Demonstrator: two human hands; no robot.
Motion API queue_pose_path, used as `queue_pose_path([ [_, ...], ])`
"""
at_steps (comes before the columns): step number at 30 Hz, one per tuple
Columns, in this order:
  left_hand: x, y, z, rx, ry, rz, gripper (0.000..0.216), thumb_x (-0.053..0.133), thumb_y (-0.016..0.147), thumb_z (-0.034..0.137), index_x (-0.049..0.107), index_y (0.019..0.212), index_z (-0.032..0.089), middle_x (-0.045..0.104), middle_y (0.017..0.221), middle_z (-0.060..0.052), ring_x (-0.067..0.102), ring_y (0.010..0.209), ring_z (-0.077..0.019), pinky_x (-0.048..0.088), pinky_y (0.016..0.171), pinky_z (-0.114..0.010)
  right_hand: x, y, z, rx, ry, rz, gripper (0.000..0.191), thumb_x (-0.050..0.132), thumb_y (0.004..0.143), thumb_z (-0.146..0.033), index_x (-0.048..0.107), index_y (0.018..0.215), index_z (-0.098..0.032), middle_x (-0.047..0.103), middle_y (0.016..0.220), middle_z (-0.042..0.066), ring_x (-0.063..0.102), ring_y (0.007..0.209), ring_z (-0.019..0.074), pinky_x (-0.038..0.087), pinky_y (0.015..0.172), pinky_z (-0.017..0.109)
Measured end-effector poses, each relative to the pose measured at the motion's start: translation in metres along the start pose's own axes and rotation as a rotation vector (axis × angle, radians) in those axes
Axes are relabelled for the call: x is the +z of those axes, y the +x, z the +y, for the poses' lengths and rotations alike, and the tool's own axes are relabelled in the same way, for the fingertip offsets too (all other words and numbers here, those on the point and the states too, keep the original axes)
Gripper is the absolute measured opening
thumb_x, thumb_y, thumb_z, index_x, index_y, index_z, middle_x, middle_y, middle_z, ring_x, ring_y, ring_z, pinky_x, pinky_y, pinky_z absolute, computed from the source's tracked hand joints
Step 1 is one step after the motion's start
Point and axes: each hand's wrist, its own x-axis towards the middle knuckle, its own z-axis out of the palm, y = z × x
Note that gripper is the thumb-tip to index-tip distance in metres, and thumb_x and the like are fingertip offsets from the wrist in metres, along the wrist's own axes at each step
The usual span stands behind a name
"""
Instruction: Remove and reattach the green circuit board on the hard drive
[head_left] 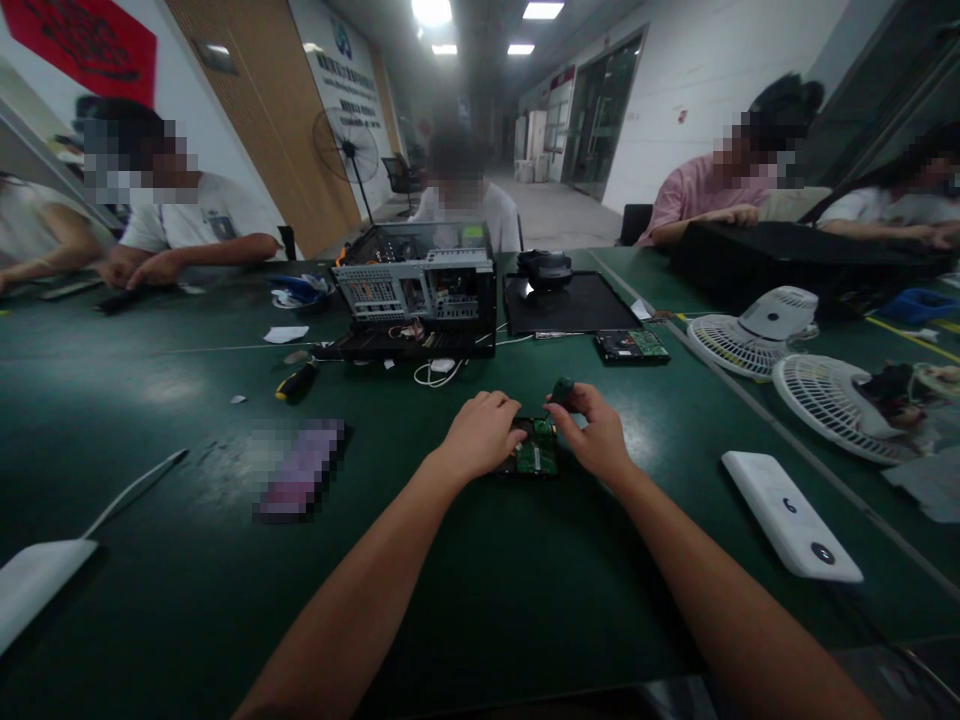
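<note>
For steady work on the hard disk drive (529, 456), lying board side up on the green tabletop (480, 580) between both hands, press it down evenly with the left hand (484, 432), to prevent any turning. Hold the small screwdriver (562, 389) straight over the far right part, push down first and only then turn, with light force, so as not to slip across the green circuit board (539, 460). Cannot tell the exact seat of the tip from this view.

In the right hand (595, 437), closed on the screwdriver: pinching its dark handle between thumb and fingers, with wrist bent inward. On the left side, laid palm down over the drive, with thumb toward the board; impossible to tell for sure any closing around the edge. Reaching forward with both forearms, slanted inward toward the drive from the near side of the table.
</note>
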Motion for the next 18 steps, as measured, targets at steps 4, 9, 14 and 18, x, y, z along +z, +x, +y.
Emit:
queue_pose_path([
  [4, 0.005, -0.003, -0.002, -0.002, -0.017, -0.181, 0.046, 0.07, 0.088, 0.048, 0.064, 0.123, 0.019, 0.068, 0.115, -0.013, 0.062, 0.109, -0.0314, 0.05, 0.093, -0.044, 0.001, -0.001, 0.006, 0.013, 0.061, 0.052, 0.047, 0.067, 0.092, -0.037, 0.046, 0.132, -0.026, 0.074, 0.11, 0.008, 0.074, 0.098, 0.0232, 0.058, 0.095, 0.043],
  [9, -0.005, 0.001, 0.001, -0.061, -0.071, -0.38, 0.057, 0.068, 0.087, 0.054, 0.059, 0.134, 0.023, 0.062, 0.128, -0.012, 0.057, 0.117, -0.0321, 0.045, 0.101, -0.043, 0.002, -0.001, 0.01, 0.031, 0.072, 0.082, 0.051, 0.067, 0.091, -0.041, 0.043, 0.134, -0.029, 0.074, 0.109, 0.006, 0.074, 0.095, 0.0232, 0.059, 0.092, 0.044],
  [14, -0.006, 0.002, 0.0, -0.067, -0.089, -0.41, 0.064, 0.068, 0.086, 0.054, 0.053, 0.14, 0.023, 0.059, 0.132, -0.012, 0.054, 0.12, -0.0326, 0.044, 0.102, -0.043, 0.003, -0.001, 0.006, 0.03, 0.072, 0.09, 0.047, 0.069, 0.089, -0.042, 0.047, 0.128, -0.028, 0.073, 0.112, 0.007, 0.075, 0.094, 0.0231, 0.06, 0.089, 0.043],
  [18, -0.004, 0.0, 0.0, -0.056, -0.09, -0.418, 0.065, 0.067, 0.087, 0.054, 0.05, 0.143, 0.025, 0.057, 0.134, -0.012, 0.054, 0.12, -0.0327, 0.044, 0.102, -0.043, 0.002, -0.001, 0.002, 0.043, 0.05, 0.077, 0.043, 0.07, 0.088, -0.042, 0.049, 0.122, -0.026, 0.075, 0.107, 0.008, 0.075, 0.095, 0.0239, 0.059, 0.091, 0.043],
])
